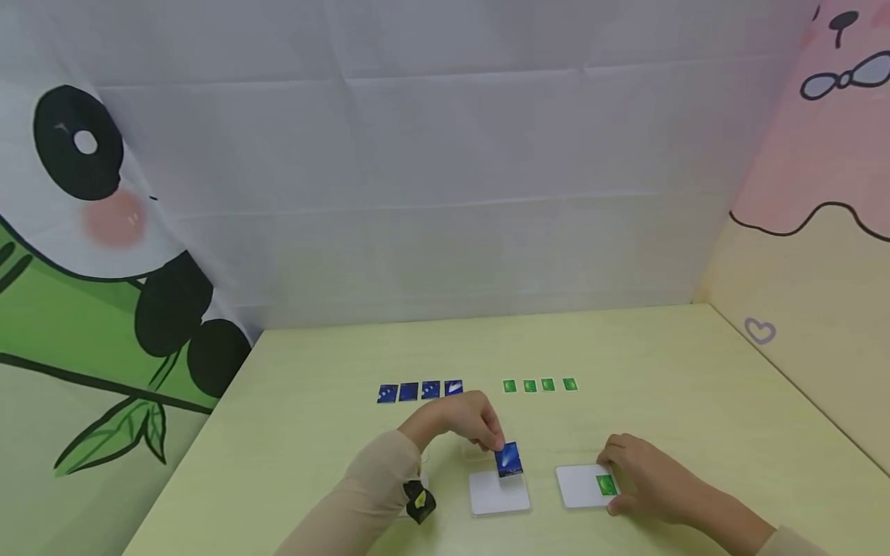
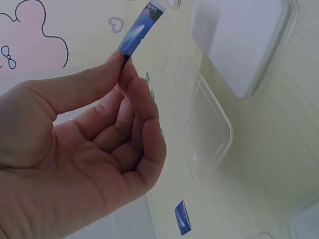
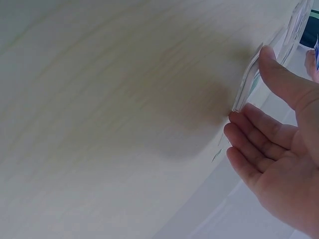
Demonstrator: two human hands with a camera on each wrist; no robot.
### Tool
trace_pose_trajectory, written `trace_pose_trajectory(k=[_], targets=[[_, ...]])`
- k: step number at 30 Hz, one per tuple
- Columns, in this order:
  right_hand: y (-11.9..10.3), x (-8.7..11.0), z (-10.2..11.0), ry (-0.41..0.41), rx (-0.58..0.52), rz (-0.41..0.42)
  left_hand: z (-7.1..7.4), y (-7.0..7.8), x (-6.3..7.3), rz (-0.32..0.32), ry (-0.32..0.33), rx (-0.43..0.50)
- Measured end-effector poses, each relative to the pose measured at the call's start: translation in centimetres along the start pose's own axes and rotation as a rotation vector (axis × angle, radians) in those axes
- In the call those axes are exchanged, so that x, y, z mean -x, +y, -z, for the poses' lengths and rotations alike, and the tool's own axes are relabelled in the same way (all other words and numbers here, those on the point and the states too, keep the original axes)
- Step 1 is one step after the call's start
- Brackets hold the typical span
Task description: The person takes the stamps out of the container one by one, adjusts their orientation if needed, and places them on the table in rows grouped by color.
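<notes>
My left hand pinches a small blue picture card by one edge between thumb and forefinger. The card hangs tilted above a white rectangular case with a clear rim; in the left wrist view the blue card appears nearly edge-on. My right hand holds a second white case at its right end, thumb on the near side and fingers on the far side. A small green card lies on that case, by its right end. The right wrist view shows thumb and fingertips at the case's edge.
Several blue cards lie in a row farther back, with several green cards to their right. A clear plastic lid lies behind the middle case. Something pale is mostly hidden under the left wrist, which wears a black band.
</notes>
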State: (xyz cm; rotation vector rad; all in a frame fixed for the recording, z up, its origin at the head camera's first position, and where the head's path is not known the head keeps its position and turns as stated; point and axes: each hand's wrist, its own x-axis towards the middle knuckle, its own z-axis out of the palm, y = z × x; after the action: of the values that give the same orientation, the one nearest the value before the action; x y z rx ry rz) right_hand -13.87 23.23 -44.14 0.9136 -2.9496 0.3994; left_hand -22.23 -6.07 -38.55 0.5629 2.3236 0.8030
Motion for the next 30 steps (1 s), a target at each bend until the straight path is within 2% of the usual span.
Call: trace_pose_trajectory(k=[12, 25, 30], targets=[[-0.3, 0.2, 0.1, 0.016, -0.003, 0.001, 1.0, -0.7, 1.0, 0.003, 0.029, 0.039], [-0.4, 0.5, 0.1, 0.003, -0.016, -0.012, 1.5, -2.0, 1.9, -0.018, 0.002, 0.066], [-0.6, 0.6, 0.2, 0.007, -0.014, -0.008, 1.8, -2.3, 2.3, -0.015, 0.014, 0.072]])
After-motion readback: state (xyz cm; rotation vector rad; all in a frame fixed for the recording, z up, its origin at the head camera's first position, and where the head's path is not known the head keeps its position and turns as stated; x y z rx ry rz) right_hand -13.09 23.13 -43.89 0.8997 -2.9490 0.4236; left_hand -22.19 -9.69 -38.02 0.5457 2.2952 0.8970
